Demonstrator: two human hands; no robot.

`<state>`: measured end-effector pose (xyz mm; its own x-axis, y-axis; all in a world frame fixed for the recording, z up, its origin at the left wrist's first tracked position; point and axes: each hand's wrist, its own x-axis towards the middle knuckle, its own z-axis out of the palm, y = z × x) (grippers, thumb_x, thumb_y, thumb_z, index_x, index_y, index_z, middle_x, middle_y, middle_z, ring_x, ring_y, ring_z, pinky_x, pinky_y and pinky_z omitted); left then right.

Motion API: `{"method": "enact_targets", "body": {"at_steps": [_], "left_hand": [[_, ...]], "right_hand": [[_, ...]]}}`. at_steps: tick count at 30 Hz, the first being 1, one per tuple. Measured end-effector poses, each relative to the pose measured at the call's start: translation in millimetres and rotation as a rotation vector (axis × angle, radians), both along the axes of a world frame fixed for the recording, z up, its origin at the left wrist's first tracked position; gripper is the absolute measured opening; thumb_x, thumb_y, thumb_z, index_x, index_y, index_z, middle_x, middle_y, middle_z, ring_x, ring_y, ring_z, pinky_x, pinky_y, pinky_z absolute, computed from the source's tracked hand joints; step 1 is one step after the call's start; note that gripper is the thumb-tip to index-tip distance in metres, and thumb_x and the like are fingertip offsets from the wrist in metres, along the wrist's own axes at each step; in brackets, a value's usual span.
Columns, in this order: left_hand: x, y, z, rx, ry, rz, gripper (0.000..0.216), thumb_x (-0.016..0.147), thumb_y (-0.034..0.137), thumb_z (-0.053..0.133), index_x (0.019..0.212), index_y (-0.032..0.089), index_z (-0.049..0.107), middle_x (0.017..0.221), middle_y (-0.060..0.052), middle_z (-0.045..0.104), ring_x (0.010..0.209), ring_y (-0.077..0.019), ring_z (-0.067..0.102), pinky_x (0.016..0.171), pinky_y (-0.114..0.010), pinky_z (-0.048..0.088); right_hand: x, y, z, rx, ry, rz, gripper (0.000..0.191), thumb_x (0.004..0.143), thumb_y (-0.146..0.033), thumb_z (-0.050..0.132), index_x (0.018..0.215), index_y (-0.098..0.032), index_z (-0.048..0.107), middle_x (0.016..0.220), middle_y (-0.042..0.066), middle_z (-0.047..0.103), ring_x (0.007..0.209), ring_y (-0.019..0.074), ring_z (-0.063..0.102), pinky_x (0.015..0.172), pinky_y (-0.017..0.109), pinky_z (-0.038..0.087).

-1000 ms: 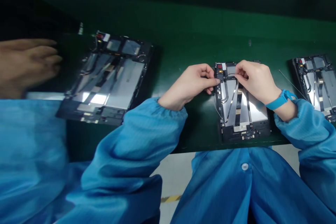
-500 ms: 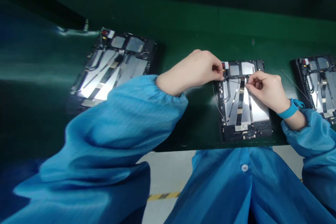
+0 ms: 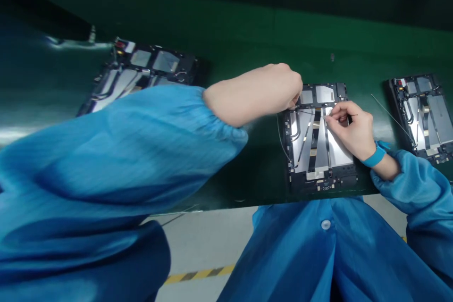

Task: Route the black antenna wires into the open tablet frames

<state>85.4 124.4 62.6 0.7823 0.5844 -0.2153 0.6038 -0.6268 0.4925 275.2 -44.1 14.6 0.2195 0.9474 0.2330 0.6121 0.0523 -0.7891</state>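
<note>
An opened tablet-like device (image 3: pixel 348 170) lies in front of me, with silver panels, flat cables and a black frame. My left hand (image 3: pixel 274 87) is closed at its upper left corner, back of the hand upward. Its fingertips are mostly hidden, and what they pinch cannot be made out. Over the device's upper right part, my right hand (image 3: pixel 348 127) pinches a thin dark wire-like piece (image 3: pixel 355 115), one end of which sticks out behind the fingers. A thin loose wire (image 3: pixel 281 134) curves along the device's left edge.
Similar opened devices lie on the green table (image 3: pixel 226 184): one at the left (image 3: pixel 184 68), partly behind my sleeve, and one at the right (image 3: pixel 444 115). Another thin wire (image 3: pixel 391 115) sticks out from the right one. The table's front edge runs just below the middle device.
My left hand has rolled over, its knuckles now covering the device's upper left corner and hiding its fingers. My right hand keeps its pinch. The whole view has shifted, so things appear farther left.
</note>
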Motion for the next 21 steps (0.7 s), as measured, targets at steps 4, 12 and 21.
{"method": "enact_targets", "body": {"at_steps": [4,12,21], "left_hand": [[-13.9,-4.9,5.7,0.010,0.042,-0.007,0.022,0.071,0.017,0.076,0.056,0.022,0.060,0.057,-0.002,0.051,0.075,-0.0250,0.066,0.082,-0.029,0.051],[2.8,-92.6,14.9,0.154,0.141,0.235,0.016,0.092,0.027,0.060,0.099,0.015,0.069,0.091,-0.013,0.072,0.080,-0.0286,0.071,0.075,-0.035,0.055],[4.4,-115.4,-10.4,0.301,0.084,0.297,0.024,0.084,0.009,0.051,0.102,0.014,0.066,0.098,-0.016,0.074,0.091,-0.0287,0.073,0.078,-0.035,0.059]], "right_hand": [[-3.8,-6.2,4.8,0.003,-0.041,0.050,0.012,0.089,-0.017,0.072,0.097,-0.024,0.068,0.077,-0.003,0.075,0.075,0.0171,0.068,0.079,0.034,0.054],[17.4,33.6,21.6,0.000,-0.401,0.098,0.018,0.089,-0.011,0.066,0.100,-0.025,0.069,0.081,0.001,0.075,0.089,0.0254,0.066,0.091,0.042,0.045],[27.7,9.2,25.8,-0.035,-0.309,0.210,0.010,0.089,-0.018,0.070,0.096,-0.025,0.069,0.082,0.000,0.074,0.087,0.0232,0.064,0.084,0.037,0.046]]}}
